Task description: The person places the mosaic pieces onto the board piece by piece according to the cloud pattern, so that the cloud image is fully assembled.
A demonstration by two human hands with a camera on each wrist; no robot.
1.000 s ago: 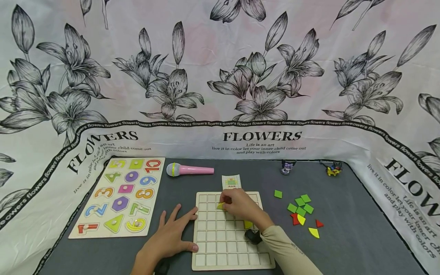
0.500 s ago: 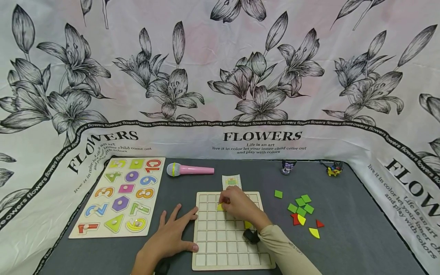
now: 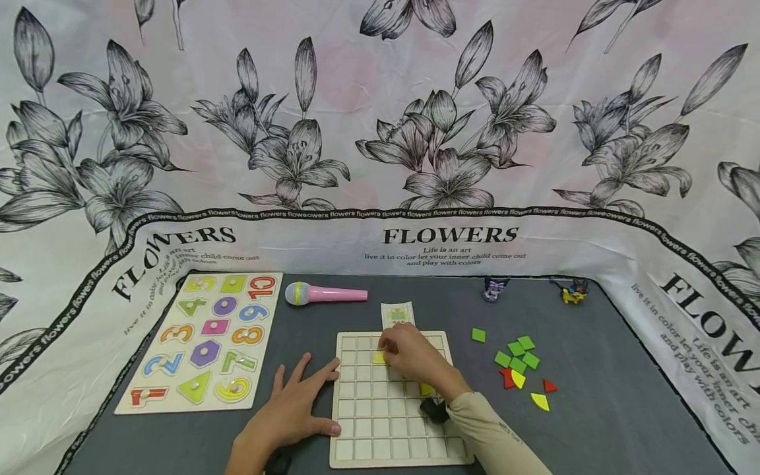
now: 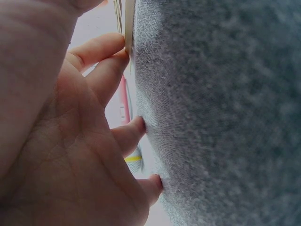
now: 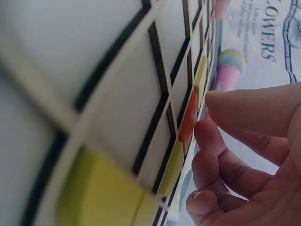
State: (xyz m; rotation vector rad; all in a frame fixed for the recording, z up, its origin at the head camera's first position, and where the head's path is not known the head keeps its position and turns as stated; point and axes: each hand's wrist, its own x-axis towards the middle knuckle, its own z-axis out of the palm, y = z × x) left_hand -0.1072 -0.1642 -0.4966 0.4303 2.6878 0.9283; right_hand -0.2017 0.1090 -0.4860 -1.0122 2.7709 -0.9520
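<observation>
A pale wooden grid board point(image 3: 363, 409) lies on the dark table. My left hand point(image 3: 297, 406) is spread at its left side, with fingertips and thumb touching the edge. Over the upper part of the board, my right hand point(image 3: 415, 356) has its fingers curled, thumb and fingertips at a yellow tile point(image 3: 379, 357) in a cell. The right wrist view shows that yellow tile point(image 5: 201, 75) beside the thumb, then a red tile point(image 5: 189, 120) and another yellow tile point(image 5: 171, 169) along the board. A further yellow tile point(image 3: 426, 389) is partly hidden by the right wrist.
Behind the board lies a small pattern card point(image 3: 396, 315), partly covered by the right hand. Loose green tiles point(image 3: 517, 364), red tiles point(image 3: 549, 386) and yellow tiles point(image 3: 539, 402) lie to the right. A number puzzle board point(image 3: 202, 389), pink toy microphone point(image 3: 326, 294) and two figurines point(image 3: 494, 289) surround the area.
The yellow tile at the right fingertips has settled flatter into its cell. My left hand keeps its place on the board's edge. The head view has shifted slightly.
</observation>
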